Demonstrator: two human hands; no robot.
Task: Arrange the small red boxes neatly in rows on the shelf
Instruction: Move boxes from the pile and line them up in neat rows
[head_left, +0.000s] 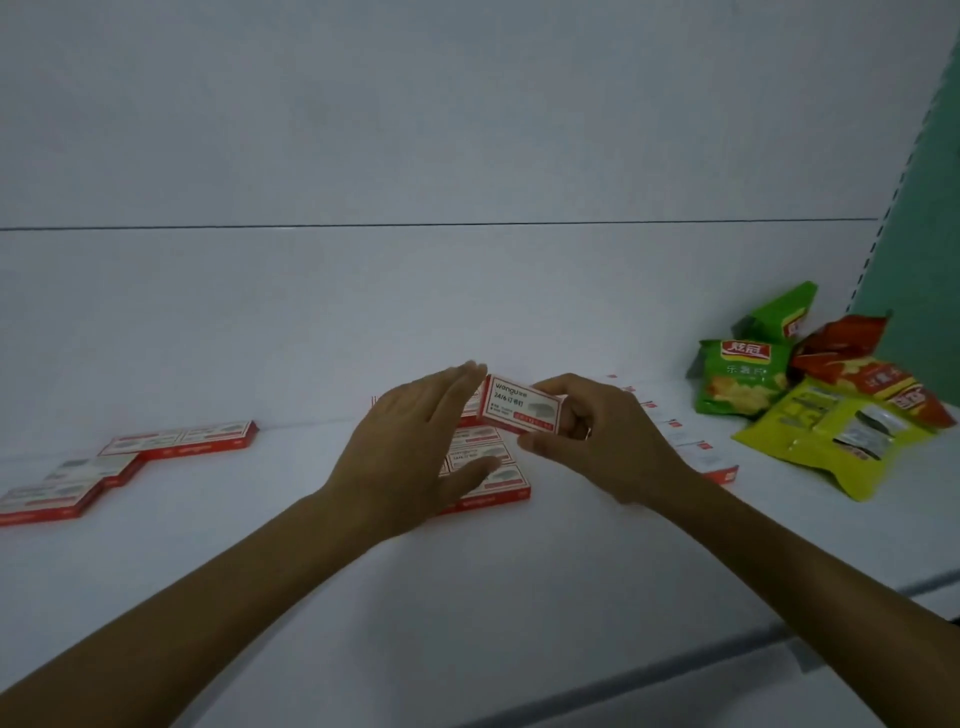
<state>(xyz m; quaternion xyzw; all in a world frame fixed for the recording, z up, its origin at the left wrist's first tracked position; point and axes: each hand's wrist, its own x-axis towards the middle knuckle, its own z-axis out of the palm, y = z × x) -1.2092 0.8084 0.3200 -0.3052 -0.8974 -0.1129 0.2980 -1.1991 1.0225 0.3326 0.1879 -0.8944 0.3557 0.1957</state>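
— White shelf (260, 571) and a pale back panel (467, 130) fill the view, dimly lit. Where is the box being handled?
— The right hand (597, 441) pinches one small red box (522, 410) by its right end, thumb below and fingers curled over the top. The box is lifted clear of the shelf and tilted.
— And the other hand?
— The left hand (410, 452) is flat, fingers straight and together, thumb spread. Its fingertips are just beside the held box's left end; whether they touch it I cannot tell.
— What lies beneath?
— Between the two hands and under the left palm, a row of red boxes (493, 478) lies flat on the shelf, edge to edge.
— Elsewhere?
— Well left of the left hand, a stepped group of boxes (182, 441) lies flat. Just past the right wrist, another line of boxes (719, 470) runs toward the back panel. Farther right of that hand sits a heap of snack bags (737, 384), green, yellow and red.
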